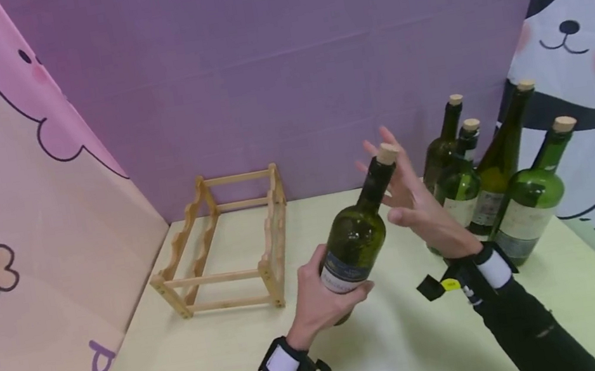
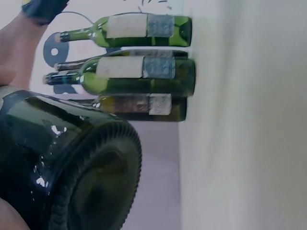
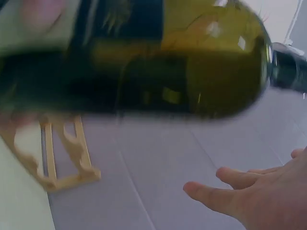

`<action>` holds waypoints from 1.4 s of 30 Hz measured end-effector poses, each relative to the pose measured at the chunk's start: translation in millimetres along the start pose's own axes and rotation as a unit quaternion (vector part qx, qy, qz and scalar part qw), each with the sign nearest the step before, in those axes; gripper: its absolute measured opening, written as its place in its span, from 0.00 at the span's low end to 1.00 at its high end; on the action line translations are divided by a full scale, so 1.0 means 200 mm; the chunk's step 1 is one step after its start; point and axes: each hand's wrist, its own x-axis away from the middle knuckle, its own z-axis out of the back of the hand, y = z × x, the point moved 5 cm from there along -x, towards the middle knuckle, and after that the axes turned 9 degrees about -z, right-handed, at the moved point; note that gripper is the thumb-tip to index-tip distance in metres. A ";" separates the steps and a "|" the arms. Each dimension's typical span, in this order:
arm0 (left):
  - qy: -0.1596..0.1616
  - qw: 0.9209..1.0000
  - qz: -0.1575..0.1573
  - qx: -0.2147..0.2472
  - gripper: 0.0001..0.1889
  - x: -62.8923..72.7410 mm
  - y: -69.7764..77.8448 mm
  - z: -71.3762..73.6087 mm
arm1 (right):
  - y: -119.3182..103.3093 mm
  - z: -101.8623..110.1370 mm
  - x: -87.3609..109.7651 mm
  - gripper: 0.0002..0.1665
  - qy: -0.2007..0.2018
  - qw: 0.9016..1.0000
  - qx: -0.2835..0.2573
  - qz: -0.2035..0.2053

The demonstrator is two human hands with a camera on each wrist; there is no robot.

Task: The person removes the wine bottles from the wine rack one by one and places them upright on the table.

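My left hand [image 1: 319, 294] grips a dark green wine bottle [image 1: 357, 234] round its lower body, over the label. The bottle is held above the table, tilted with its corked neck to the upper right. Its ribbed base [image 2: 103, 182] faces the left wrist camera. Beside the neck, my right hand [image 1: 422, 205] has its fingers spread and holds nothing; in the head view the cork overlaps it. In the right wrist view, the fingers [image 3: 211, 196] of that hand stretch out below the bottle's neck.
A wooden wine rack [image 1: 213, 279] with scalloped rails stands at the back left of the pale table [image 1: 231, 362]. Several corked green bottles [image 1: 532, 195] stand upright at the right, close behind my right wrist. A purple cloth backdrop [image 1: 260, 88] rises behind the table.
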 end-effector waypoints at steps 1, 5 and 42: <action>-0.001 1.000 0.002 0.010 0.30 0.01 -0.01 -0.01 | 0.00 -0.02 -0.02 0.72 -0.006 1.000 -0.008 -0.003; -0.005 1.000 0.009 0.029 0.31 0.02 -0.04 -0.07 | -0.01 -0.09 -0.06 0.69 -0.019 0.999 -0.039 -0.025; -0.070 0.993 0.087 0.032 0.45 0.03 -0.11 -0.08 | 0.01 -0.16 -0.09 0.28 0.121 0.991 0.012 -0.049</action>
